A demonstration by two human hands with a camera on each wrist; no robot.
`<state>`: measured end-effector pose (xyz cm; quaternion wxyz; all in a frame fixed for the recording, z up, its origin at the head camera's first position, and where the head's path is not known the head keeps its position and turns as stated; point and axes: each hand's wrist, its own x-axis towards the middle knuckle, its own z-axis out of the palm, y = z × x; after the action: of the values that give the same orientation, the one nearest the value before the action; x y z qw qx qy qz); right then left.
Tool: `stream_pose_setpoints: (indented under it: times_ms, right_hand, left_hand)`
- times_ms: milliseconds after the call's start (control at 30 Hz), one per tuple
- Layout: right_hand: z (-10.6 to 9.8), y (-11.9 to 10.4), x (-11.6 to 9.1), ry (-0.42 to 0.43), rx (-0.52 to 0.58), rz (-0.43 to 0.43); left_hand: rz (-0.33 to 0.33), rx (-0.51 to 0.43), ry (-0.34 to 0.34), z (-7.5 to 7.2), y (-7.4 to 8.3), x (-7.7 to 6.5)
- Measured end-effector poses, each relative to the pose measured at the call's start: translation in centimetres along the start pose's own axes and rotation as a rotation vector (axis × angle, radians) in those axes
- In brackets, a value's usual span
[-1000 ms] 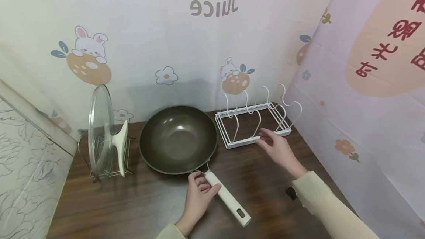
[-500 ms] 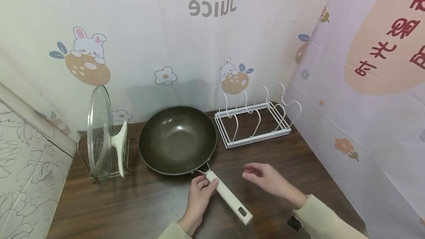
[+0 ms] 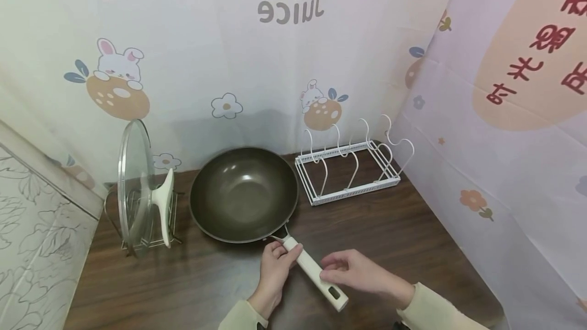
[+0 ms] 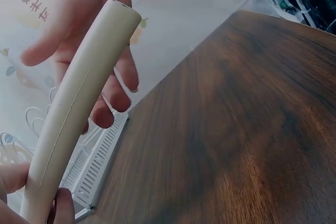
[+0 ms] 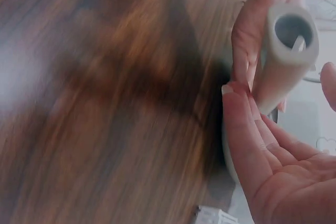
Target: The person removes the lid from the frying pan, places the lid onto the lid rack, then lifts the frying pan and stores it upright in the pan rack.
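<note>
A dark wok with a cream handle sits on the wooden table, handle toward the front right. My left hand pinches the handle near the pan end, thumb on top and fingers beneath. In the left wrist view its thumb and a fingertip show on both sides of the handle. My right hand is at the handle's outer half, thumb and fingers spread apart. The right wrist view shows its fingers extended beside and below the handle end, not curled round it.
A white wire rack with upright curved dividers stands at the back right. At the left, a glass lid with a cream handle stands upright in a small wire stand. Printed cloth walls border the table.
My right hand has moved from the white rack's front rail toward me and left, to the wok handle. The left hand keeps its hold on the handle; the wok stays put.
</note>
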<state>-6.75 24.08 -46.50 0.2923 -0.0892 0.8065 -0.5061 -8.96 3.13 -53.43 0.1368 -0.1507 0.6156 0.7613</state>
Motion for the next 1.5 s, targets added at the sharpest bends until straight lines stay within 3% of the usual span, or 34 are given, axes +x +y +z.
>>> stream_pose_setpoints:
  times_ms: [300,567,700,1000,1200,1500]
  right_hand:
    - [1.4,0.4,1.2,-0.016,0.085,0.001]
    - [2.7,0.9,1.4,0.022,0.146,0.038]
    - [2.9,0.6,1.4,0.015,0.195,0.014]
    - [2.3,0.8,1.0,0.014,0.148,-0.057]
    - [2.4,0.5,0.4,0.087,0.074,-0.134]
    - [2.5,-0.6,-0.5,0.225,-0.027,-0.192]
  left_hand:
    - [-0.003,-0.023,-0.021,-0.3,0.2,0.3]
    - [-0.004,-0.046,-0.046,-0.3,0.1,0.4]
    - [0.011,-0.037,-0.042,-0.2,0.4,0.4]
    - [0.032,-0.012,-0.045,0.1,0.5,0.0]
    - [0.066,-0.008,-0.047,0.5,1.0,-0.2]
    - [0.149,-0.003,-0.094,1.0,3.5,-0.7]
